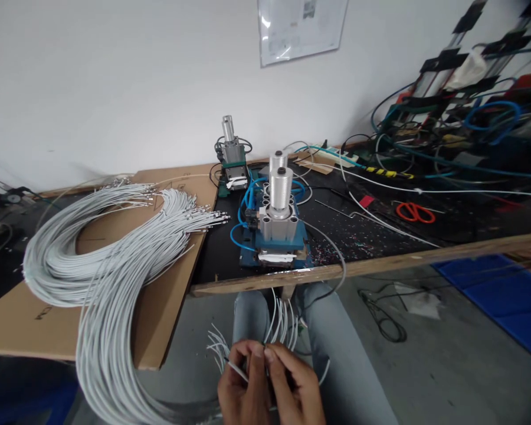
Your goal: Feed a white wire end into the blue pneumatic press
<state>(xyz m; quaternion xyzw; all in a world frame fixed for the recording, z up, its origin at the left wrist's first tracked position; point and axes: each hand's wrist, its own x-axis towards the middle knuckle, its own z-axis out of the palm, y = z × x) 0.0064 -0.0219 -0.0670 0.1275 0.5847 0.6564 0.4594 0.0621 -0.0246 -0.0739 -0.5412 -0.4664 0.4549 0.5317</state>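
Note:
My left hand [241, 389] and my right hand [294, 386] are together low in front of me, over my lap. Both are closed in a pinch on the ends of a bunch of thin grey-white wires [281, 321] that fan upward from my fingers. A large bundle of the same grey wires [106, 277] lies looped over a sheet of cardboard [168, 295] to my left and hangs down past its edge. On the bench edge in front of me stands a small blue pneumatic press [278, 227] with a ribbed metal cylinder on top.
A second small machine [232, 154] stands behind the press. Orange-handled scissors [416, 212] lie on the black benchtop [371, 236] to the right. Tangled cables and hoses [451, 130] fill the far right. A blue mat [500, 295] lies on the floor.

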